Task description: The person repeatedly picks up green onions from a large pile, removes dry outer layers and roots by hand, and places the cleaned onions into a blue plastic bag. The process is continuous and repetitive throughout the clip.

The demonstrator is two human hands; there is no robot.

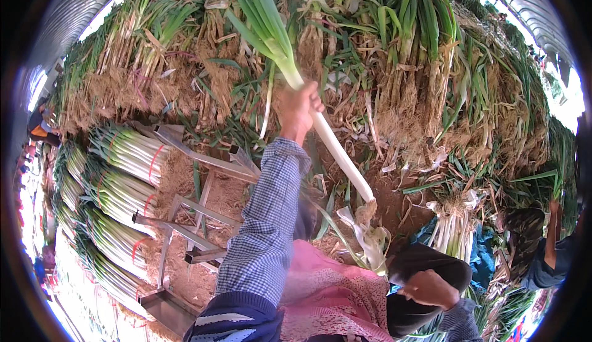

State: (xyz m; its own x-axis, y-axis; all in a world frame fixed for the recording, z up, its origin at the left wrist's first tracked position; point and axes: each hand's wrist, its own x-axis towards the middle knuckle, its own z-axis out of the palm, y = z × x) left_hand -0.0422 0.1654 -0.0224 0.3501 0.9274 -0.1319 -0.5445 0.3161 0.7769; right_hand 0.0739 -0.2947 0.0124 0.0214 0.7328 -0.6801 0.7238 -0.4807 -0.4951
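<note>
My left hand point(299, 111), in a blue checked sleeve, grips one long Welsh onion point(344, 155) around its white shaft. Its green leaves point up and away, and the root end slants down to the right. Below the roots hang pale, loose outer leaves point(372, 245), which reach down toward my lap. My right hand point(428, 289) is by my dark-trousered knee, its fingers curled and partly hidden from view; whether anything is between them I cannot tell. A pink patterned apron point(333, 291) covers my lap.
Untrimmed onions point(416, 74) with brown roots form a long heap ahead. Left stand a metal frame point(203, 208) and cleaned, red-banded onion bundles point(125, 189). Peeled onions point(453, 231) lie beside my knee near blue sheeting point(481, 254). Another person point(548, 254) sits at right.
</note>
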